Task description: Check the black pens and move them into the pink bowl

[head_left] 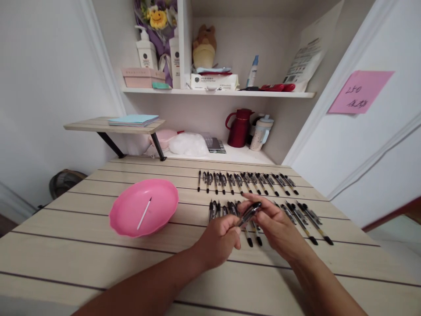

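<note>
One glossy black-and-clear plastic pen [250, 212] is held aslant above the table between both hands' fingers, its lower end at the left thumb and its dark upper end at the right thumb. The left hand [221, 237] comes in from the lower left, forearm low and wrist nearly straight; its thumb and forefinger are pinched on the pen, the other fingers curled underneath. The right hand [276, 226] slants in from the lower right, with thumb and fingers around the pen's upper end, less tightly folded than the left's, and one finger stretched out past it.

Directly beneath and either side of the fingers lies a near row of black-tipped clear pens [301, 219], partly hidden by the hands. Just beyond the fingertips runs a far row of similar pens [238, 182]. Well to the left of the left fingers sits a shallow pink plastic bowl [162, 197] with a wavy rim, holding a slim white stick with a dark point [144, 213]. All this rests on a pale wood-patterned table [82, 250] with dark lines. Far beyond the fingers stand a dark red jug [241, 128] and a pale tumbler [261, 135].
</note>
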{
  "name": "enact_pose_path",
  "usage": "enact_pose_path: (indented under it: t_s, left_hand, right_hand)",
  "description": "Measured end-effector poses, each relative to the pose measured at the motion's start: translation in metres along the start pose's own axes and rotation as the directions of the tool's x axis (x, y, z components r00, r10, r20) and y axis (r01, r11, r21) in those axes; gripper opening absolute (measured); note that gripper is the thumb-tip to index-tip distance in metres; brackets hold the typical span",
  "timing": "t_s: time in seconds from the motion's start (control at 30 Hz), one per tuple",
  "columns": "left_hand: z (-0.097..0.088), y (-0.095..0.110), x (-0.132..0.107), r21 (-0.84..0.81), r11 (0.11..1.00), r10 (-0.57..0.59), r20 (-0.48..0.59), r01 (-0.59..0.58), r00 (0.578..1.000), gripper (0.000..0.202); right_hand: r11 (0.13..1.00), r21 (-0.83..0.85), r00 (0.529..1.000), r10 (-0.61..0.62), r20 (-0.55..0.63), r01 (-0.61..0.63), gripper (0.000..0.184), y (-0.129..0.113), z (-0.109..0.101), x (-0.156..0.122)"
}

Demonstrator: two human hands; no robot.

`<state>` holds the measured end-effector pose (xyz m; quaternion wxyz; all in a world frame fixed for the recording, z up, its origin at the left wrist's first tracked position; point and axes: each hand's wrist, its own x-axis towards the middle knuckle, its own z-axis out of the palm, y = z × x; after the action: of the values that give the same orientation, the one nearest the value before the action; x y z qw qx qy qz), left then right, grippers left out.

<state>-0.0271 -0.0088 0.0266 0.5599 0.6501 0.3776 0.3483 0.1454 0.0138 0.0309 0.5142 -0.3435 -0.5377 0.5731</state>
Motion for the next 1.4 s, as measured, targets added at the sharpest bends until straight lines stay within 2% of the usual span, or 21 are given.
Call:
enact_pose_path:
  t_s: [0.1, 0.23, 0.37, 0.53, 0.67, 0.8, 0.97, 1.03, 1.13, 1.23, 1.33, 1.4]
  left_hand:
    - [0.0, -0.002, 0.001, -0.301, 0.94, -0.121, 0.148, 0.161, 0.982, 0.016]
    - [0.0, 0.002, -0.002, -0.521, 0.806, -0.145, 0.283, 0.279, 0.948, 0.025]
    - [0.0, 0.003, -0.004, -0.577, 0.742, -0.172, 0.33, 0.342, 0.928, 0.027]
    - [0.001, 0.001, -0.003, -0.573, 0.766, -0.166, 0.26, 0.29, 0.951, 0.024]
    - [0.005, 0.004, -0.002, -0.537, 0.804, -0.167, 0.211, 0.257, 0.963, 0.022]
    - [0.008, 0.004, 0.0, -0.447, 0.876, -0.15, 0.109, 0.183, 0.983, 0.019]
    - [0.006, -0.003, 0.002, -0.158, 0.987, -0.037, 0.006, 0.038, 0.999, 0.02]
    - [0.005, -0.005, 0.004, -0.058, 0.998, -0.012, -0.002, 0.012, 1.0, 0.022]
    - [0.006, -0.007, 0.007, 0.027, 1.0, -0.014, -0.024, 0.014, 1.0, 0.018]
    - [0.009, -0.005, 0.006, 0.105, 0.994, 0.034, -0.048, -0.028, 0.998, 0.021]
    - [0.005, 0.005, 0.003, 0.144, 0.988, 0.064, -0.059, -0.054, 0.996, 0.03]
    - [-0.007, 0.018, -0.001, 0.148, 0.988, 0.063, -0.084, -0.05, 0.994, 0.035]
  right_hand:
    - [0.989, 0.147, 0.999, -0.025, 0.039, 0.019, 0.039, -0.003, 0.001, -0.001]
    - [0.968, 0.249, 0.997, 0.016, 0.072, -0.033, 0.022, -0.003, 0.006, -0.003]
    - [0.957, 0.289, 0.998, 0.015, 0.059, -0.031, 0.012, 0.001, 0.011, -0.004]
    - [0.967, 0.254, 1.0, 0.004, -0.004, -0.003, 0.009, 0.003, 0.017, -0.004]
    - [0.965, 0.262, 1.0, 0.006, -0.03, 0.002, 0.013, 0.002, 0.02, -0.004]
    - [0.969, 0.245, 0.997, 0.0, -0.073, 0.018, 0.014, 0.002, 0.02, -0.003]
    - [0.985, 0.166, 0.991, -0.031, -0.132, 0.052, 0.017, 0.005, 0.018, -0.001]
    - [0.99, 0.122, 0.988, -0.045, -0.149, 0.064, 0.016, 0.008, 0.017, 0.0]
    - [0.997, 0.025, 0.98, -0.071, -0.184, 0.077, 0.016, 0.013, 0.014, 0.0]
    - [0.991, -0.089, 0.971, -0.117, -0.207, 0.1, 0.018, 0.018, 0.009, -0.001]
    - [0.976, -0.141, 0.954, -0.196, -0.228, 0.167, 0.027, 0.022, 0.003, -0.001]
    - [0.958, -0.159, 0.937, -0.272, -0.219, 0.241, 0.032, 0.025, -0.002, 0.0]
